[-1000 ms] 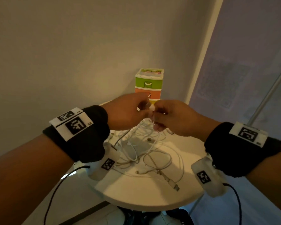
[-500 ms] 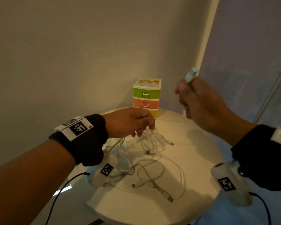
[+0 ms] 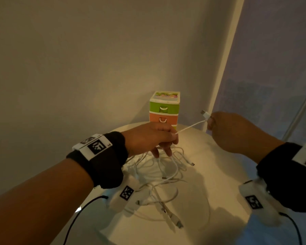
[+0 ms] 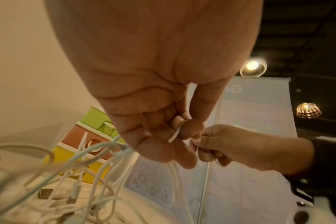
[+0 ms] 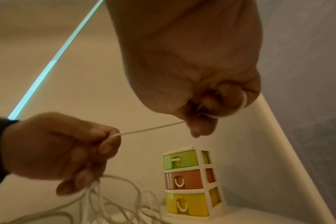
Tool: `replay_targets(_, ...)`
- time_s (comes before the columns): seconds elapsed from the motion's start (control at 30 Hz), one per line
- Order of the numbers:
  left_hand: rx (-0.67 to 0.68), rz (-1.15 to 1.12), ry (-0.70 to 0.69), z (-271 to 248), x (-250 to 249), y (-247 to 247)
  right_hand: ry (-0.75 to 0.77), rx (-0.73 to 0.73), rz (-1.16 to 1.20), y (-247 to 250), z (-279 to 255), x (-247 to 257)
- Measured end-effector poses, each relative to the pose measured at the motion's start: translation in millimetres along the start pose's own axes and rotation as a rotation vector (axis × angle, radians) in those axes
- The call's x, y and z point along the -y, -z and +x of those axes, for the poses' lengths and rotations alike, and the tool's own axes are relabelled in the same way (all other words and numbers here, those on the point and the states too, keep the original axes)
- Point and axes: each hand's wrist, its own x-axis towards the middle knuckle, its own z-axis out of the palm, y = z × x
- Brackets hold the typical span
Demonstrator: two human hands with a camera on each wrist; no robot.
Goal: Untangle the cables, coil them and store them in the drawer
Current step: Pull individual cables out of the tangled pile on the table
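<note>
A tangle of white cables (image 3: 159,175) lies on the round white table (image 3: 210,174). Above the pile, my left hand (image 3: 154,137) pinches one white cable (image 3: 191,127) between thumb and forefinger; the pinch shows in the left wrist view (image 4: 175,133). That cable runs taut up to my right hand (image 3: 224,126), which grips it near its plug (image 3: 205,113), a loop wound round a finger (image 5: 242,104). A small drawer unit (image 3: 164,110) with green, orange and yellow drawers, all closed, stands behind the hands (image 5: 190,180).
A long connector end (image 3: 173,221) lies near the table's front edge. The wall stands behind the table and a pale banner with a slanted pole (image 3: 298,114) to the right. Black wires hang from both wrist cameras.
My right hand has come down from high on the right to table-side level, holding the plug end, and the cable now stretches taut to my left hand.
</note>
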Motion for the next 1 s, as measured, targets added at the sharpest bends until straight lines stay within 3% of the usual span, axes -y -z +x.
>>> replay_targets(0.03,0.019,0.050,-0.006,1,-1,-2,0.005,-0.040,0.005,-1,2,1)
replay_targets(0.1,0.015,0.151,-0.032,3,-1,-6,0.068,-0.256,0.080,0,1,10)
replay_targets(0.2,-0.023,0.181,-0.056,5,0,-6,0.273,-0.493,0.239,8,-7,33)
replay_targets(0.33,-0.021,0.173,-0.062,6,-1,-6,0.516,-0.564,0.124,18,-25,56)
replay_targets(0.4,-0.032,0.136,-0.074,5,-1,-3,0.617,-0.449,0.119,18,-28,59)
replay_targets(0.5,-0.044,0.078,-0.103,1,1,1,0.568,-0.169,0.117,9,-29,61)
replay_targets(0.7,-0.082,0.086,-0.107,2,1,2,0.522,-0.145,0.075,10,-20,55)
replay_targets(0.8,-0.060,0.157,-0.065,3,6,4,0.434,-0.196,-0.049,13,-9,41)
replay_targets(0.93,-0.182,0.291,-0.086,1,15,11,0.246,-0.507,-0.115,16,-2,11)
replay_targets(1.0,-0.202,0.282,-0.081,2,15,14,0.144,-0.515,-0.155,12,-3,3)
